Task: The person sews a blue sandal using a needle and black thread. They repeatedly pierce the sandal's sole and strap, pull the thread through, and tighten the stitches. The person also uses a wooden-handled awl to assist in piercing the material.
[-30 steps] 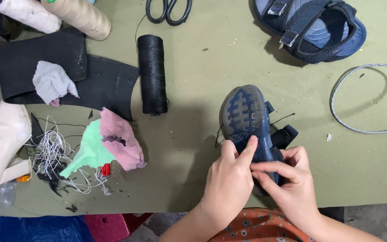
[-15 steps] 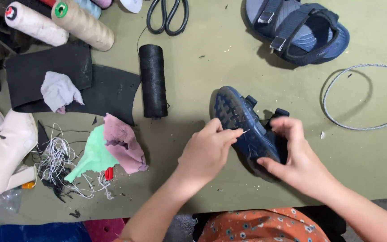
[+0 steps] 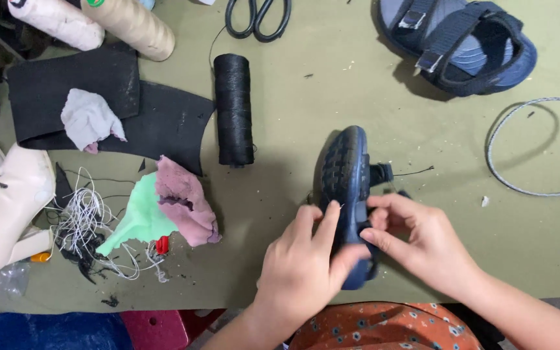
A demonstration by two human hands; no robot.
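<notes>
Tipped onto its edge, the blue sandal (image 3: 348, 188) is gripped by both hands (image 3: 364, 253).

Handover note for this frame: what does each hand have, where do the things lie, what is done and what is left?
Left hand: grips the dark blue sandal, held on edge with the sole facing left.
Right hand: fingers on its strap side.
Thread trails from the sandal to the right.
Second sandal lies top right; black thread spool and scissors up the table.
How far the work has got cannot be told.

Olive-green table (image 3: 293, 97), black thread spool (image 3: 233, 109), scissors (image 3: 257, 16), blue sandal (image 3: 461, 42), cord loop (image 3: 533, 146)
</notes>
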